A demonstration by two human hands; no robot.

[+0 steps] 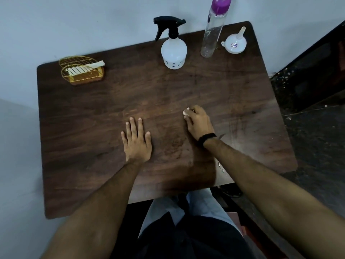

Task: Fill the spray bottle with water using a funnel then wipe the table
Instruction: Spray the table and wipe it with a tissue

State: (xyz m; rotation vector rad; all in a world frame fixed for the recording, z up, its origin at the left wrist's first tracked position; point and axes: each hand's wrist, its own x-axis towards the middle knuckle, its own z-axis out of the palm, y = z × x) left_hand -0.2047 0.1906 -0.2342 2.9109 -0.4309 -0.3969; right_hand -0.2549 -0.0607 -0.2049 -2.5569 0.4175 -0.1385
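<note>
A white spray bottle (174, 51) with a black trigger head stands upright at the back of the dark wooden table (93, 128). To its right stands a tall clear water bottle (212, 32) with a purple cap, and a white funnel (235, 43) lies mouth down beside it. My right hand (198, 124) is closed on a small wad of white tissue (186, 111), pressed to the tabletop near the middle. My left hand (137, 140) lies flat on the table, fingers apart, holding nothing.
A gold wire napkin holder (82, 72) with white tissues stands at the back left corner. A wall runs behind the table. Dark floor lies to the right of the table. My legs are under the near edge.
</note>
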